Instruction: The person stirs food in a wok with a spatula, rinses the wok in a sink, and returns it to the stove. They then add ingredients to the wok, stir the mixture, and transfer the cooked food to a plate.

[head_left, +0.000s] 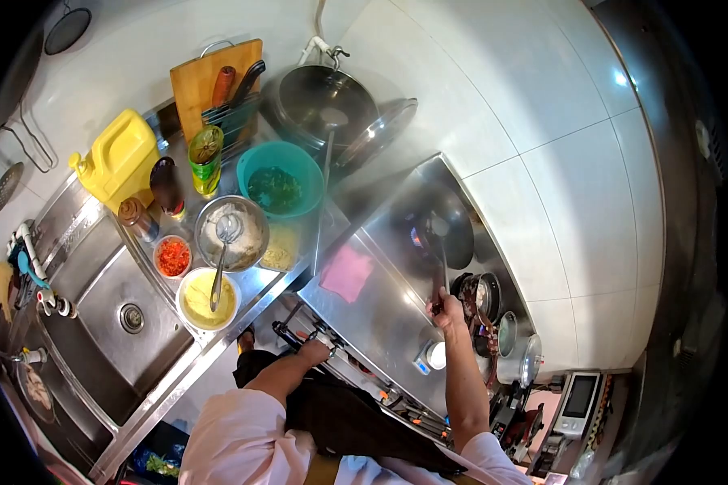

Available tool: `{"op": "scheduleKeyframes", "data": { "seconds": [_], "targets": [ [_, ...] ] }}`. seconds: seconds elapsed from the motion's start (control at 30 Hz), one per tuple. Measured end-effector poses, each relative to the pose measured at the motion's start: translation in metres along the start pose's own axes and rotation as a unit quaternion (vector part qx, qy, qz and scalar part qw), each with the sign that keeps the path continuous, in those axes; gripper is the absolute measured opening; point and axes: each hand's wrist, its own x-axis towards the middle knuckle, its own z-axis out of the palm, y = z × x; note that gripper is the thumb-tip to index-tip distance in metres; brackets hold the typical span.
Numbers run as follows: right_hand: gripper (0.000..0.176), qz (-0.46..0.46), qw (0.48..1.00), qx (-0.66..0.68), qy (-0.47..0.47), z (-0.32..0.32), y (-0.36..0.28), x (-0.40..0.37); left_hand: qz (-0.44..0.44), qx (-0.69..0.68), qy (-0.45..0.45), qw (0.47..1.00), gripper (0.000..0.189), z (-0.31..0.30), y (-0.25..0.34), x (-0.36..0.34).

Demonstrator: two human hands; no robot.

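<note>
My right hand (445, 311) is closed around the dark handle of a ladle (442, 255), whose pale round head lies in the dark wok (459, 234). The wok sits at the back of the steel stove (380, 323), against the tiled wall. Down at the stove's front edge, my left hand (314, 352) has its fingers curled on what looks like a stove knob (332, 351); the fingers partly hide it. A pink cloth (348, 273) lies on the stove top between my hands. Near my right forearm stands a small white-lidded container (436, 356).
Left, the counter holds a white-powder bowl (255, 257), yellow-filled bowl (188, 319), chopped red tub (172, 256), teal basin (311, 190) and yellow jug (121, 158). A sink (97, 323) lies beyond. Pots (505, 333) crowd the right; a large pot (299, 85) stands behind.
</note>
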Motion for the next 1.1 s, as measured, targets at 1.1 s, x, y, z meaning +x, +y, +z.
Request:
{"op": "scheduleKeyframes", "data": {
  "seconds": [1.1],
  "targets": [
    [0.023,-0.346,0.771,-0.533,0.038,-0.010,-0.042,0.023,-0.011,0.033,-0.001,0.999,0.018,-0.019,0.014,-0.010]
  ]
}}
